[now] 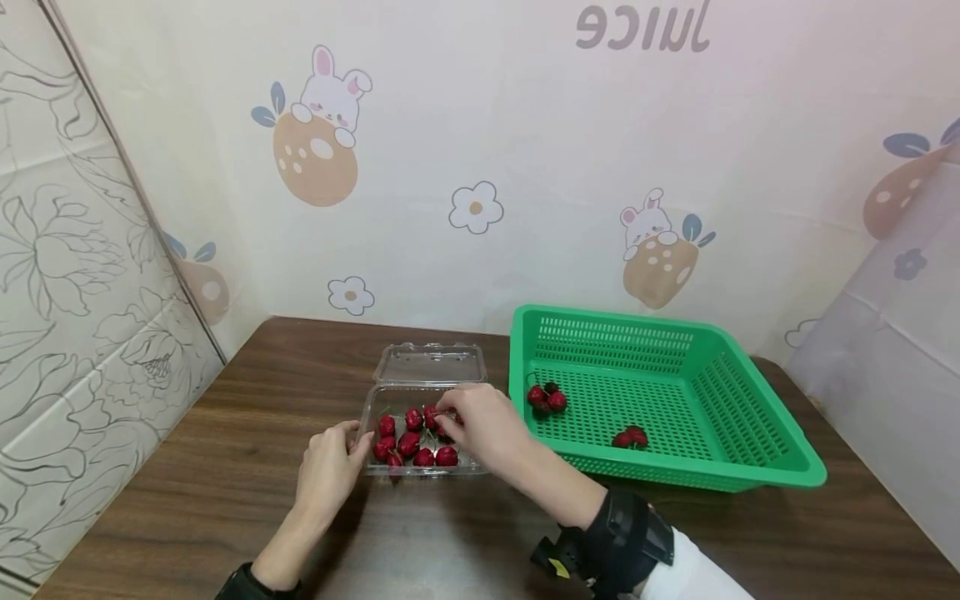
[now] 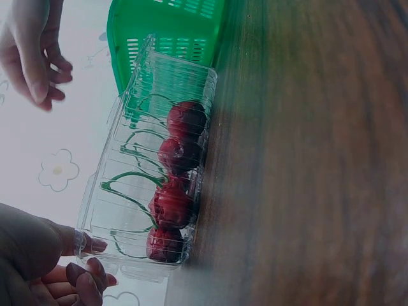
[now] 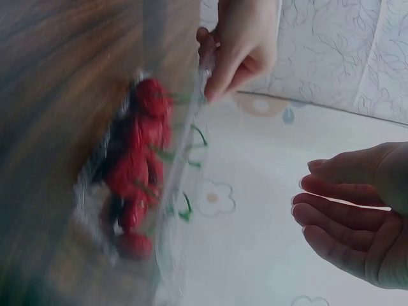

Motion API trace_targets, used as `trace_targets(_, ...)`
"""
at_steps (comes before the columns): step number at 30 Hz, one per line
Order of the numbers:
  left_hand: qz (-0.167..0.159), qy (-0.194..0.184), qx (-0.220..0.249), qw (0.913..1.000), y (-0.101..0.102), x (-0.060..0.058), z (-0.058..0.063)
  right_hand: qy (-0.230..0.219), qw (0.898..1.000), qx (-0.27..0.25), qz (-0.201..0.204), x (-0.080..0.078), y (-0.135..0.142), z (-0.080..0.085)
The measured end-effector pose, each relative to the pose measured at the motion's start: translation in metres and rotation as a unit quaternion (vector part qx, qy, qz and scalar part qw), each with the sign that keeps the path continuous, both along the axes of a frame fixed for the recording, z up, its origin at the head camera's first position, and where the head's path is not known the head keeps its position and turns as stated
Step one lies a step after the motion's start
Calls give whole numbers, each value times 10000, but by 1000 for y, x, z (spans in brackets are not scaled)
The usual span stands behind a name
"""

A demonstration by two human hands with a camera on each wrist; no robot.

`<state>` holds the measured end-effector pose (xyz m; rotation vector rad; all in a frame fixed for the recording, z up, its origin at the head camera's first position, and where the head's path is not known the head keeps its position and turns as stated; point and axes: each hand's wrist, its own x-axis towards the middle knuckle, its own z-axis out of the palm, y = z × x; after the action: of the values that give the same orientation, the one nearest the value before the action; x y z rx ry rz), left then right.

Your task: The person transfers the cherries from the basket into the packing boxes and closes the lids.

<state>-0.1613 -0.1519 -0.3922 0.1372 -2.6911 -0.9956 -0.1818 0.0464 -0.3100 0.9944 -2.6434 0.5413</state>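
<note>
Head view is showing your left hand (image 1: 327, 469) pinching the left wall of a clear, rectangular, hinged plastic box (image 1: 408, 397), while your right hand (image 1: 483, 425) is hovering above it, thumb and fingertips apart, holding nothing. Round, glossy red cherries (image 1: 409, 444) are lying inside that box, their thin green stems (image 2: 134, 173) sticking up; two small clusters, one at left (image 1: 557, 402) and one nearer the front (image 1: 636, 435), are resting in a green, perforated, rectangular plastic basket (image 1: 675, 471).

You may be risking a tangle: stems are crowding together, so lifting one could be dragging up a second cherry and dropping it. Squeezing too hard could be bending the thin-looking wall; tugging sideways could be sliding the box across the brown wood-grain table (image 1: 225, 467).

Grey lettering (image 1: 643, 27) on the pale, cartoon-printed wall covering (image 1: 465, 100) is reading "Juice", mirrored; you are seeing no legible brand or label on box or basket.
</note>
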Motion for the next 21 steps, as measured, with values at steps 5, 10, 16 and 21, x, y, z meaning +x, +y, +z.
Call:
trace_targets(5, -20, 24, -22, 10000, 0, 0, 0, 54, 9998, -75, -155, -3, 21, 6)
trace_targets(10, -46, 12, -29, 10000, 0, 2, -1, -22, 9988, -109, -478, -6, 40, 13)
trace_targets(16, -60, -2, -32, 10000, -1, 2, -1, -255, 9967, -28, -776, -16, 62, 20)
trace_targets(21, -89, 104, -77, 9999, 0, 1, 1, -438, 9947, 209, -907, -29, 79, 22)
